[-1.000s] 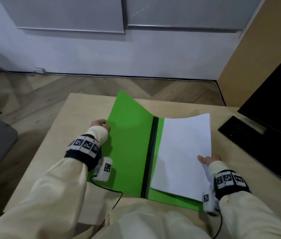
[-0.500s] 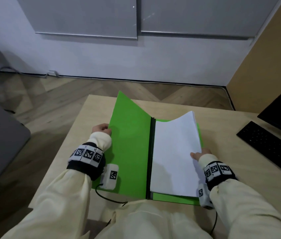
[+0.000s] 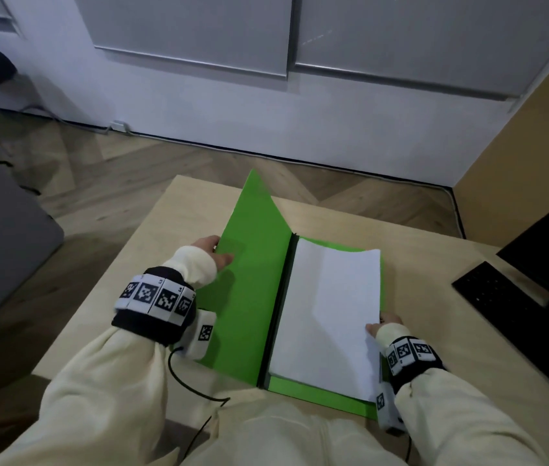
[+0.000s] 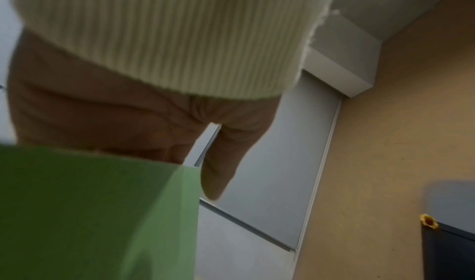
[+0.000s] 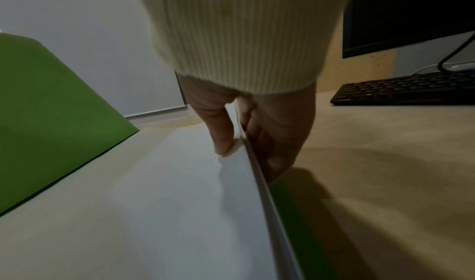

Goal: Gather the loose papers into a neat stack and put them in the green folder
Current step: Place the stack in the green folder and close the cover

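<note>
Currently the left hand (image 3: 214, 252) grips the raised folder cover (image 3: 253, 280) at its outer edge, keeping the folder open. The right hand (image 3: 384, 326) pinches the paper stack (image 3: 330, 311) at its right edge, seating it on the folder's back panel (image 3: 320, 396) mid-desk (image 3: 468, 348).

Left grip (image 3: 214, 252) pinching the green folder (image 3: 253, 280) cover edge; right grip (image 3: 384, 326) pinching the paper stack (image 3: 330, 314) edge.

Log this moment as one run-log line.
left hand holds green folder cover raised | right hand pinches white paper stack on folder's right half
</note>
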